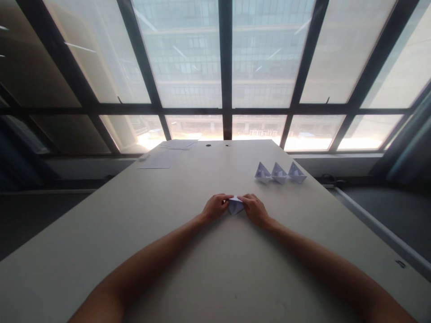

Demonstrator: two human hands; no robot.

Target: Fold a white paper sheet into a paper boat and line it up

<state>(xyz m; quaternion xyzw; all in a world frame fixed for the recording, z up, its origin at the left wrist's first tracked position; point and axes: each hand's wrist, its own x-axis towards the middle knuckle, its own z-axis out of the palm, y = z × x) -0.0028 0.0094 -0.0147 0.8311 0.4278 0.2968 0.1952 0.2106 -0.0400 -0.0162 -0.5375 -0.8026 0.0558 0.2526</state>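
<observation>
A small folded piece of white paper (235,207) lies between my two hands near the middle of the table, its lower end coming to a point. My left hand (217,207) pinches its upper left edge, fingers closed. On the other side my right hand (255,208) grips the upper right edge, also closed. Beyond my right hand stand three folded paper boats in a row: a left one (263,173), a middle one (279,173) and a right one (296,173).
The white table (161,278) stretches toward tall windows with dark frames (227,67). Flat sheets of paper (156,160) lie at its far left. Two small dark spots, one a round hole (208,145), sit near the far edge. Curtains (411,139) hang at both sides.
</observation>
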